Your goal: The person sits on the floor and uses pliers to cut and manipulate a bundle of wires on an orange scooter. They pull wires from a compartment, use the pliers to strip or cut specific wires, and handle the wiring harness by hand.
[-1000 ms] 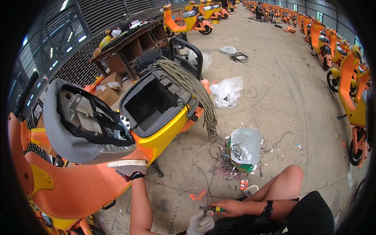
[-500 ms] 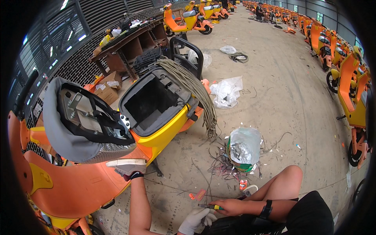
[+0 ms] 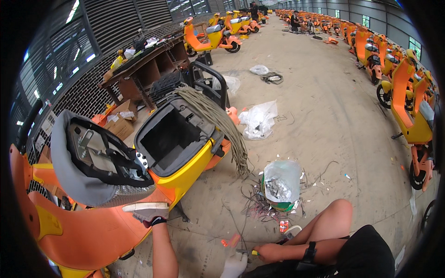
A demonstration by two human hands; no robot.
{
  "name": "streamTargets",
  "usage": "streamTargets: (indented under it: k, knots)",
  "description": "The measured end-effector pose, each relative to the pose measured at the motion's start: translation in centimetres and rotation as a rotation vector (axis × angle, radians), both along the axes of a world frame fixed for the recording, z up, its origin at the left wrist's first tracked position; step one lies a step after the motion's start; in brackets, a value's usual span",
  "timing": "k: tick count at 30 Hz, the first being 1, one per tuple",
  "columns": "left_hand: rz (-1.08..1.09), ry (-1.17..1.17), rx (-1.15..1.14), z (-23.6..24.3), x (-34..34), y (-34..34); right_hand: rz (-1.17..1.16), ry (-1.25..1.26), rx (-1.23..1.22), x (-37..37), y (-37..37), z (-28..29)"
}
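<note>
My right hand (image 3: pixel 269 253) is closed round a small hand tool with a yellow-green handle (image 3: pixel 255 253). The tool's dark tip points left; its exact kind is hidden by my fingers. At the lower edge, my left hand (image 3: pixel 234 267) wears a white glove and sits just below the tip. Its fingers are blurred and partly cut off, so their grip does not show. An orange and yellow scooter (image 3: pixel 190 167) stands to the left, its grey seat (image 3: pixel 79 171) tipped up and its dark storage box (image 3: pixel 169 139) uncovered. My shoe (image 3: pixel 147 212) rests on its footboard.
On the floor ahead stands a bin lined with a clear bag (image 3: pixel 282 181), with dark wire scraps (image 3: pixel 259 204) beside it. Grey cables (image 3: pixel 218 123) hang over the scooter's rear. Plastic film (image 3: pixel 259 120) lies beyond. Scooters (image 3: pixel 408 106) line the right side; a brown desk (image 3: pixel 153 69) stands far left.
The view has tilted slightly up and shifted right. My gloved left hand has moved a little lower in view, its fingers now less visible. My right hand still holds the tool.
</note>
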State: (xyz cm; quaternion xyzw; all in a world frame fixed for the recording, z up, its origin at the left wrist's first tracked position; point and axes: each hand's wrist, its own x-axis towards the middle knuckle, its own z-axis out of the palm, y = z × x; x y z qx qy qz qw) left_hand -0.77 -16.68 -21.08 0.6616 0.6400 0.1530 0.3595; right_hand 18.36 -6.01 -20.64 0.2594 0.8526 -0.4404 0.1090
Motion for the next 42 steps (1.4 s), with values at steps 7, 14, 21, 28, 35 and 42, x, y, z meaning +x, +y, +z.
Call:
streamTargets:
  k: [7, 14, 21, 28, 35, 42]
  knots:
    - [0.23, -0.469, -0.371, 0.9, -0.5, 1.6, -0.091, 0.017, -0.015, 0.1, -0.1, 1.3]
    - [0.559, -0.974, -0.628, 3.4, -0.2, 1.2, -0.063, -0.04, -0.031, 0.0, -0.5, 1.8]
    - [0.563, -0.844, -0.656, 3.7, 0.4, 1.4, -0.09, -0.007, 0.006, 0.2, -1.1, -0.5]
    - [0.092, -0.343, -0.16, 2.9, -0.5, 0.2, -0.06, -0.021, 0.02, 0.1, -0.2, 1.1]
    - [-0.057, -0.091, 0.032, -7.1, -1.0, -0.7, -0.079, -0.047, 0.047, 0.6, -0.3, 3.1]
    - [0.204, -0.109, -0.114, -5.3, -0.5, -0.1, -0.036, -0.047, 0.118, 0.8, -0.6, 0.9]
